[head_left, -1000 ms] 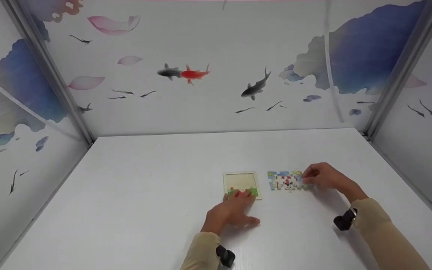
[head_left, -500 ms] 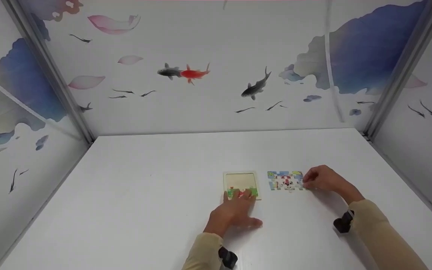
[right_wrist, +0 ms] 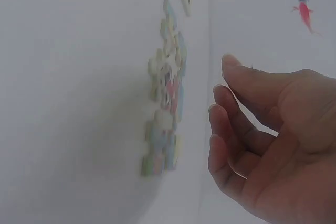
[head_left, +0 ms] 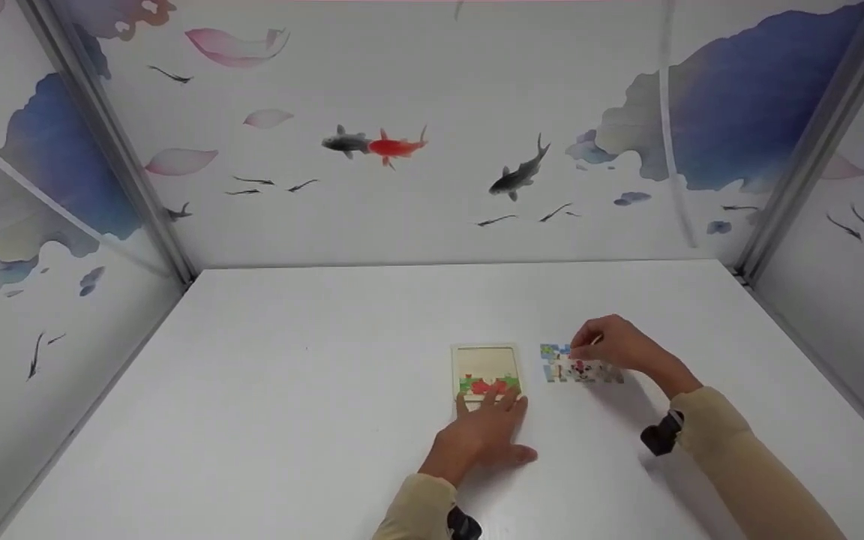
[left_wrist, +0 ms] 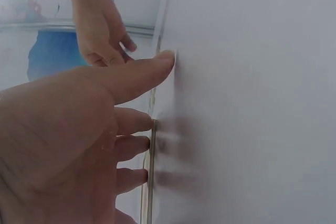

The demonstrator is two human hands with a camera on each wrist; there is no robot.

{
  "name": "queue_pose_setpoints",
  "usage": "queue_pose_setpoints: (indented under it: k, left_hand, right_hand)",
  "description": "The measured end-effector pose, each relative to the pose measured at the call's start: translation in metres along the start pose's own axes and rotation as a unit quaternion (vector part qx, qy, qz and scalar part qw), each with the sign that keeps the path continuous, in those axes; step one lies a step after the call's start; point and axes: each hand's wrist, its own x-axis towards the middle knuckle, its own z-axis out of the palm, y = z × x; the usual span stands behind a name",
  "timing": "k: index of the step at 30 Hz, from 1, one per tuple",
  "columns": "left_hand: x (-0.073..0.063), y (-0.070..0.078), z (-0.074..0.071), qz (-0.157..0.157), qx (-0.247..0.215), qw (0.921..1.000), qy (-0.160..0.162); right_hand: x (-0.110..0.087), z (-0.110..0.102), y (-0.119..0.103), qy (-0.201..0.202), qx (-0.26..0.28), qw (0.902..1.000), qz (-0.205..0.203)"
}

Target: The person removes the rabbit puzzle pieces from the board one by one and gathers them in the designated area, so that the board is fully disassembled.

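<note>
My left hand (head_left: 481,435) rests its straight fingertips on the near edge of a small wooden puzzle tray (head_left: 455,367). Red and green puzzle pieces (head_left: 486,386) fill the tray's near part; the far part shows bare wood. To the right lies a patch of loose jigsaw pieces (head_left: 558,372) showing a cartoon face, set close together. Over this patch hovers my right hand (head_left: 623,349), its fingers bent and hiding some of it. The right wrist view shows thumb and fingers apart above the pieces (right_wrist: 167,90), with nothing visible between them.
All of this lies on a white table (head_left: 289,420). Printed wall panels (head_left: 432,217) enclose it at the back and both sides. Black wrist cameras (head_left: 661,433) sit at both sleeves.
My right hand has risen and moved left from the patch's right end to over its middle. The left hand has slid slightly toward me, uncovering more of the tray's pieces.
</note>
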Motion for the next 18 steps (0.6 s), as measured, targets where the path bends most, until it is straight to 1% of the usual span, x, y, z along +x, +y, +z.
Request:
queue_pose_setpoints:
  k: [5,7,13,18]
  left_hand:
    - [-0.001,-0.005,-0.001,0.012,0.004,0.9998,-0.013]
    - [-0.001,-0.005,-0.001,0.014,0.002,0.9998,-0.017]
    - [-0.001,-0.006,-0.002,0.01,0.0,0.9997,-0.021]
    - [-0.001,-0.006,-0.002,0.01,0.005,0.9998,-0.018]
  right_hand:
    - [0.009,0.01,-0.023,-0.013,0.011,0.9989,-0.043]
    - [0.013,0.014,-0.032,-0.016,0.008,0.9986,-0.05]
    - [0.027,0.028,-0.055,-0.022,0.012,0.9982,-0.055]
    - [0.038,0.042,-0.063,-0.044,0.02,0.997,-0.061]
